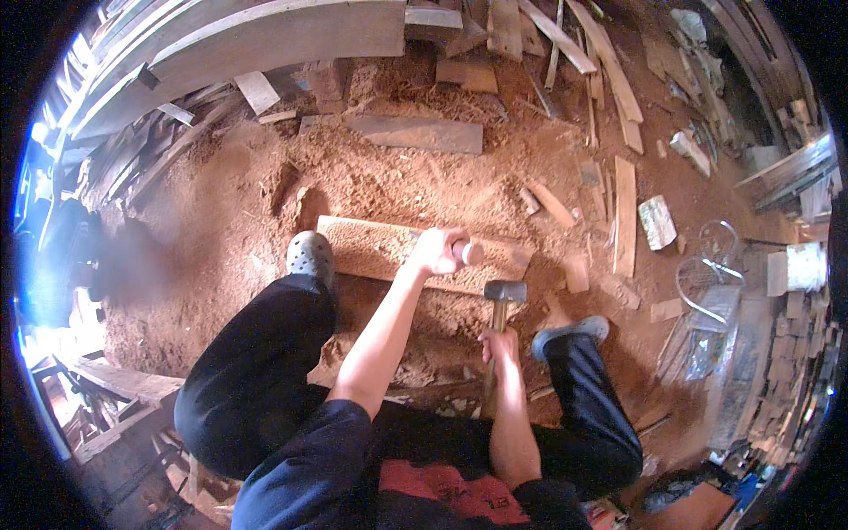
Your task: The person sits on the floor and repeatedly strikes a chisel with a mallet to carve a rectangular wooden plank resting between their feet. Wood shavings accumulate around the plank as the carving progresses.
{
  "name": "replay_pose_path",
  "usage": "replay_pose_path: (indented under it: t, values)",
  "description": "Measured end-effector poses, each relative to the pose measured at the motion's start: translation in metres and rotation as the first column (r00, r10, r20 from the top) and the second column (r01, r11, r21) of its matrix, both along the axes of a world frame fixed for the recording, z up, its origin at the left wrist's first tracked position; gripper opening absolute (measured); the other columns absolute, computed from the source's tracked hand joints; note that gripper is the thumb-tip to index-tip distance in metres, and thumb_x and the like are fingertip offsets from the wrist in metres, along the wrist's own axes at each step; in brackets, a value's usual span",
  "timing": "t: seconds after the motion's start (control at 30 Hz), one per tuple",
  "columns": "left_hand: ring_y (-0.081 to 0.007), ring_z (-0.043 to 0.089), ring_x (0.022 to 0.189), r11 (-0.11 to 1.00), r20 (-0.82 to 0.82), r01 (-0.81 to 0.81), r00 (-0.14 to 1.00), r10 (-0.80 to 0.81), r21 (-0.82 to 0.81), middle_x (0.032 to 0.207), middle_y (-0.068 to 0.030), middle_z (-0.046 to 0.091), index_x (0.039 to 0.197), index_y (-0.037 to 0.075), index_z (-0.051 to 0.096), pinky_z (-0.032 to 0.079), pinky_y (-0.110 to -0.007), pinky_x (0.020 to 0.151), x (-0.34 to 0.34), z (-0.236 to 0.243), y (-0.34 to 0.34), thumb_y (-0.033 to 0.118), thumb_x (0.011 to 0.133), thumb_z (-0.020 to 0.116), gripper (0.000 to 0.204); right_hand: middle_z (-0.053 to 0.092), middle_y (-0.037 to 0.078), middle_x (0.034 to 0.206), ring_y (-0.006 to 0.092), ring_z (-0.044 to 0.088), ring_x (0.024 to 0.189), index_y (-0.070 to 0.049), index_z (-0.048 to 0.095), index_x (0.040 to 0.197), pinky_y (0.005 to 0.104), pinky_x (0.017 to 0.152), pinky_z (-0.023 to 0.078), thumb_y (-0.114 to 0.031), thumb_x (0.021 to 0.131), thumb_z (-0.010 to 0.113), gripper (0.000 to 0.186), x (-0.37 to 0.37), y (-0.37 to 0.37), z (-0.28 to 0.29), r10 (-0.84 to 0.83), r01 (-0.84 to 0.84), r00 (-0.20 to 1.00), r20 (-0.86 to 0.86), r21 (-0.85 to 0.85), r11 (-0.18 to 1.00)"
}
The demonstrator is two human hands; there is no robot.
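Over the middle of a long wooden board [371, 247] strewn with chips, my left hand [435, 251] is closed round a wooden-handled chisel [473, 254]. Only the round butt of its handle shows; its blade is hidden below the hand. My right hand [502, 346] grips a hammer [505, 291] by its wooden handle. The dark metal hammer head is raised near the board's front edge, to the right of and nearer than the chisel. The board lies crosswise between my feet, its left end beside my left clog [309, 254].
Sawdust and chips cover the ground. Another plank [415, 134] lies farther off, with a large beam [283, 40] behind it. Loose boards [624, 216] and a white block [656, 223] lie to the right, near a metal wire frame [707, 291]. Stacked wood lines the right side.
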State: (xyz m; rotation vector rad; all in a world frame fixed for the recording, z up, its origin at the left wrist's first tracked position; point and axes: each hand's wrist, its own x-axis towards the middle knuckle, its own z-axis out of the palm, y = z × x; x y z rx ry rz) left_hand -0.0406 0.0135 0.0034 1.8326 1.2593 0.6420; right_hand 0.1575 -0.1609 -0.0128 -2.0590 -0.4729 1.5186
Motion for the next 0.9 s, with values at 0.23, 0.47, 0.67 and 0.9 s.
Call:
replay_pose_path:
  t: [0.23,0.47,0.67,0.9]
  values:
    - [-0.0341,0.063,0.075,1.0,-0.047,0.011,0.999,-0.011,0.003,0.077,-0.0146,0.065,0.084,0.012,0.063,0.051,-0.04,0.067,0.011,-0.018,-0.005,0.028,0.052,0.067,0.035,0.04,0.0,0.05,0.0105,0.038,0.031,-0.007,0.045,0.082,0.0243,0.029,0.031,0.004,0.067,0.057,0.022,0.005,0.031,0.143,-0.402,0.367,0.913,-0.066,0.566,0.739]
    - [-0.0343,0.064,0.075,0.993,0.009,-0.116,0.993,0.116,0.009,0.077,-0.0165,0.065,0.083,0.011,0.066,0.052,-0.04,0.068,0.017,0.001,0.012,0.025,0.055,0.063,0.032,0.044,0.0,0.05,0.0101,0.041,0.033,-0.006,0.046,0.078,0.0249,0.03,0.034,0.002,0.07,0.055,0.015,-0.034,0.061,0.116,-0.398,0.397,0.905,-0.151,0.637,0.661]
    - [-0.0347,0.063,0.077,0.994,-0.041,-0.108,0.993,0.108,0.016,0.076,-0.0166,0.065,0.084,0.012,0.065,0.051,-0.04,0.072,-0.005,-0.001,0.029,0.024,0.055,0.063,0.032,0.051,0.003,0.054,0.01,0.044,0.034,-0.004,0.051,0.079,0.025,0.029,0.035,0.001,0.07,0.059,0.014,-0.028,0.055,0.11,-0.131,0.08,0.981,0.146,0.313,0.946]
    - [-0.0363,0.062,0.072,0.998,-0.051,-0.059,0.997,0.061,0.036,0.072,-0.0168,0.063,0.078,0.012,0.064,0.051,-0.04,0.067,0.015,-0.013,0.016,0.021,0.055,0.06,0.026,0.046,0.003,0.056,0.0132,0.045,0.037,-0.007,0.044,0.088,0.0254,0.034,0.04,0.0,0.075,0.052,0.017,-0.051,0.073,0.144,-0.638,0.552,0.739,-0.216,0.738,0.388]
